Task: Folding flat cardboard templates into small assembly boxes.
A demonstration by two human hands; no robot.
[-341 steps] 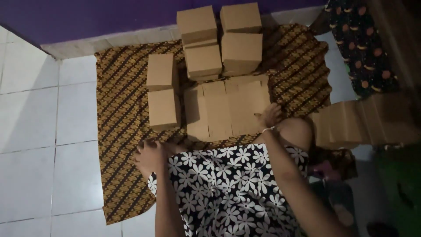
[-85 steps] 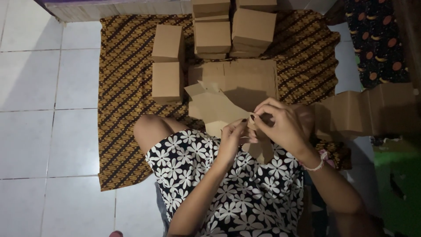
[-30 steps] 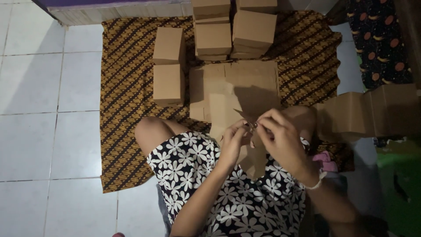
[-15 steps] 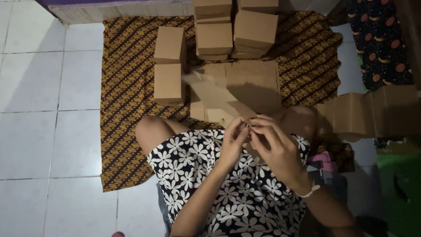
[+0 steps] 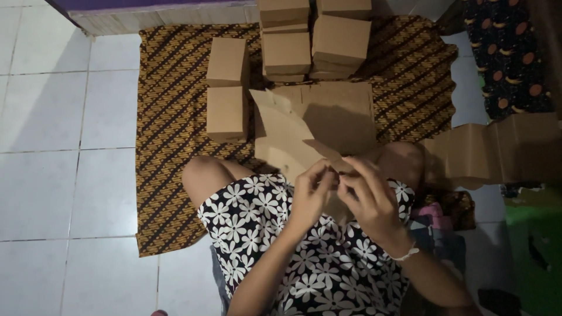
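Note:
A flat brown cardboard box blank (image 5: 287, 137) slants from upper left down to my lap. My left hand (image 5: 310, 193) and my right hand (image 5: 366, 196) meet at its lower end, both pinching a flap there, fingertips almost touching. I sit with a black dress with white flowers (image 5: 281, 234) over my knees. Under the blank lies a stack of flat blanks (image 5: 345, 114) on the patterned cloth.
Folded brown boxes stand on the brown patterned cloth (image 5: 170, 117): two at the left (image 5: 227, 88) and several stacked at the far edge (image 5: 316, 35). More flat cardboard (image 5: 492, 152) lies at my right. White floor tiles (image 5: 58, 146) spread to the left.
The blank has swung and tilted in my hands, its far end now pointing up left. My hands stayed together over my lap, working its near flap.

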